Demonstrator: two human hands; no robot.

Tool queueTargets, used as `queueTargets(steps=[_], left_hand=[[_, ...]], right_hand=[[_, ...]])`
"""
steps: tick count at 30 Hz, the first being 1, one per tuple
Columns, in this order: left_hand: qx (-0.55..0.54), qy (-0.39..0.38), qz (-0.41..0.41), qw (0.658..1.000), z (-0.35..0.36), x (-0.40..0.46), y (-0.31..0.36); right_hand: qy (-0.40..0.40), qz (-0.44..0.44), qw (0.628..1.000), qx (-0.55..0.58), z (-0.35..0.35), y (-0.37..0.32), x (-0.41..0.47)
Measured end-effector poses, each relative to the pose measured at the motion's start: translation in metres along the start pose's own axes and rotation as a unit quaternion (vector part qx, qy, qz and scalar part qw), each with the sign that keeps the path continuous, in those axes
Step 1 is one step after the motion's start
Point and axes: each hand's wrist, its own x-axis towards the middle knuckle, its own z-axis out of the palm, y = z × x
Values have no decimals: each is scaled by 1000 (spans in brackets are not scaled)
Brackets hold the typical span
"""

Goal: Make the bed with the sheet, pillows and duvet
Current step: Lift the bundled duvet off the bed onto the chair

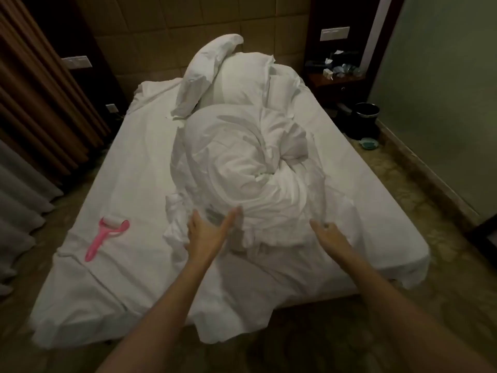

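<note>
Dim bedrm, bed (349, 162) w/ white sheet (129, 168). Duvet (242, 162) bunched at ctr, pillows (207, 68) 12 o'clock, pink roller (106, 235) 8 o'clock. Left hand (207, 232), right hand (328, 235) reach at duvet edge, fingers straight, holding nothing.

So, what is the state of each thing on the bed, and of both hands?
Duvet: bunched in a heap.
Sheet: spread, wrinkled.
Pillows: piled at the head.
Lint roller: lying on the sheet.
Left hand: open, at the duvet.
Right hand: open, at the duvet.

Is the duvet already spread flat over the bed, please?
No, the duvet lies bunched in a crumpled heap along the middle of the bed, with bare sheet showing on both sides.
</note>
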Motion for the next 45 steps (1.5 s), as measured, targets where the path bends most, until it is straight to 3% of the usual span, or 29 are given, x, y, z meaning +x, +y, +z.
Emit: queueTargets(steps=[5,9,11,14,17,19,21,25,29,31,33,36,42,45], left_hand=[[-136,100,-10,986,0,50,98],[-93,109,-28,989,19,84,110],[-56,118,-24,991,25,94,94],[-92,135,-17,986,30,112,39],[-89,171,-134,972,29,119,-9],[-7,188,-152,970,36,120,-34],[-13,214,-180,960,45,118,-46],[191,49,-205,959,46,138,-101],[210,-26,-185,960,57,145,-140],[137,-4,-180,974,65,149,-169],[111,-35,-172,978,69,139,-170],[71,-50,-168,982,76,127,-175],[-75,27,-42,996,79,100,-164],[-87,50,-35,994,69,83,-137]], right_hand=[[62,27,989,131,-17,-49,58],[101,-3,990,100,-3,-78,96],[100,-4,993,57,8,-81,109],[67,20,997,11,23,-65,129],[32,84,996,-7,32,-42,146],[36,132,990,-29,38,-25,153],[26,147,988,-28,44,-9,160],[13,155,988,-22,59,18,176],[29,129,991,-11,75,43,196],[45,99,994,17,82,56,201],[81,66,994,42,89,68,204],[140,82,984,68,98,79,206],[89,66,977,185,93,74,204],[99,45,979,174,81,55,181]])
